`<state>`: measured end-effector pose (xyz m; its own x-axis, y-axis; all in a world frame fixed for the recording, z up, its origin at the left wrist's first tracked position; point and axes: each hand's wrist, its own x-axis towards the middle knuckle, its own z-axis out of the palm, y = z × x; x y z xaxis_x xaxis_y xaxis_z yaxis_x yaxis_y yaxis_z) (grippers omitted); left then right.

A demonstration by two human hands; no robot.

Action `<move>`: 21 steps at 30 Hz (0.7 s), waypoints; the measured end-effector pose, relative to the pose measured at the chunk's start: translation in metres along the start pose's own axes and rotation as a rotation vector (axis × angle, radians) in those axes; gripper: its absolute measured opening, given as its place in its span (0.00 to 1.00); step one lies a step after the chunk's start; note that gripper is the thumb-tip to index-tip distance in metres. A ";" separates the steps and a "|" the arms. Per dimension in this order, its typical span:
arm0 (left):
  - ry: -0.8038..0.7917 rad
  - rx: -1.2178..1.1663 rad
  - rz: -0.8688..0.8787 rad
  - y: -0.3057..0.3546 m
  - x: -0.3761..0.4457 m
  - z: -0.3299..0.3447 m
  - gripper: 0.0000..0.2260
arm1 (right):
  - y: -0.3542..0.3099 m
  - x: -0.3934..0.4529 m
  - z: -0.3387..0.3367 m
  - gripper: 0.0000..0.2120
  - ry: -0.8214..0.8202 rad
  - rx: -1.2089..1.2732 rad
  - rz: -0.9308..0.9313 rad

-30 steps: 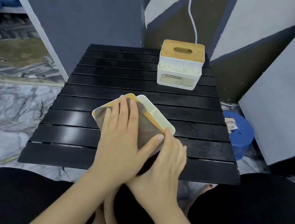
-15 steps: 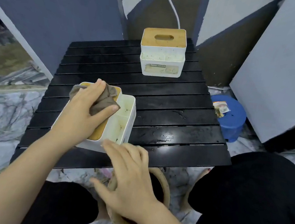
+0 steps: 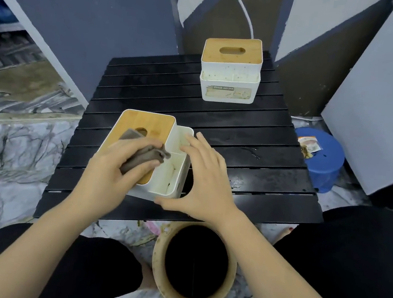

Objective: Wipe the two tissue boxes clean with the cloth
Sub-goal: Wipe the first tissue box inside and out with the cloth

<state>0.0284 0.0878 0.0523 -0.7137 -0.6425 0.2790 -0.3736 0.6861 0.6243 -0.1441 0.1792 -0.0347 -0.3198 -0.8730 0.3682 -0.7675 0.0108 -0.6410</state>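
Observation:
A white tissue box with a wooden lid [image 3: 148,125] stands upright near the front left of the black slatted table [image 3: 253,135]. My left hand [image 3: 117,166] presses a bunched grey-brown cloth [image 3: 144,156] onto the lid, by the edge of the box's side compartments. My right hand [image 3: 206,174] grips the box's right side, fingers on the compartment rim and thumb at its front corner. A second white tissue box [image 3: 229,75], wooden lid on top and a worn "TISSUE HOLDER" label on its front, stands untouched at the table's far right.
A tan round bin [image 3: 230,272] with a dark opening stands on the floor between my knees, just below the table's front edge. A blue plastic stool [image 3: 323,163] with a small packet on it sits right of the table. Grey panels lean behind.
My right hand has come up from the front edge and taken hold of the box's right side. My left hand with the cloth has slid nearer along the lid.

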 end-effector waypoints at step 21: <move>0.731 -0.546 -0.290 0.023 0.009 0.002 0.13 | -0.037 -0.035 -0.021 0.39 0.436 -0.202 0.001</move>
<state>0.0121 0.0987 0.0679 -0.0215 -0.9434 0.3310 -0.0178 0.3314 0.9433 -0.1159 0.2197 -0.0101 -0.4903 -0.5875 0.6438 -0.8461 0.1436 -0.5133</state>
